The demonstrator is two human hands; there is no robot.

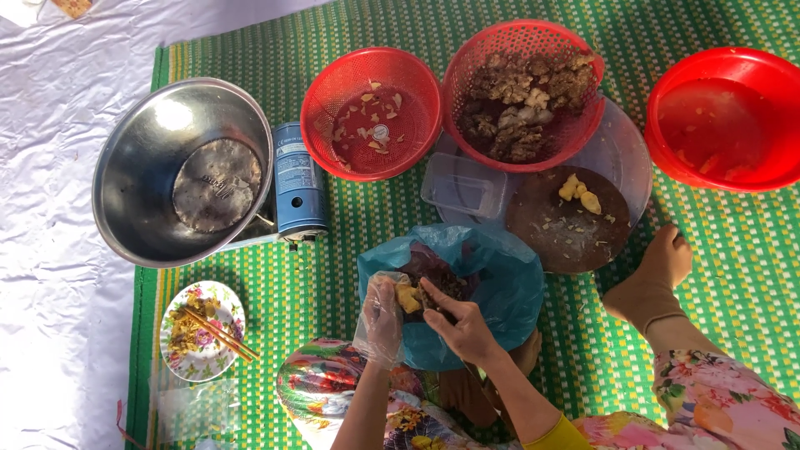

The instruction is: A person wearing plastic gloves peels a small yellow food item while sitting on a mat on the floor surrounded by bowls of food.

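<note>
My left hand (382, 317), in a clear plastic glove, holds a small yellow piece of root (407, 297) over a blue plastic bag (500, 283) of dark peelings. My right hand (461, 323) is bare and closed around something thin at the piece; the tool itself is mostly hidden. A round dark board (550, 233) beyond the bag carries two peeled yellow pieces (580, 192). A red basket (523, 92) piled with brown knobbly roots sits behind it.
A second red basket (371, 112) with scraps, a red basin (723, 117) at right, a steel bowl (133, 179) on a blue gas-canister stove (297, 179), a clear plastic box (463, 187), a floral plate (200, 333) with chopsticks, my bare foot (654, 279), all on a green woven mat (733, 275).
</note>
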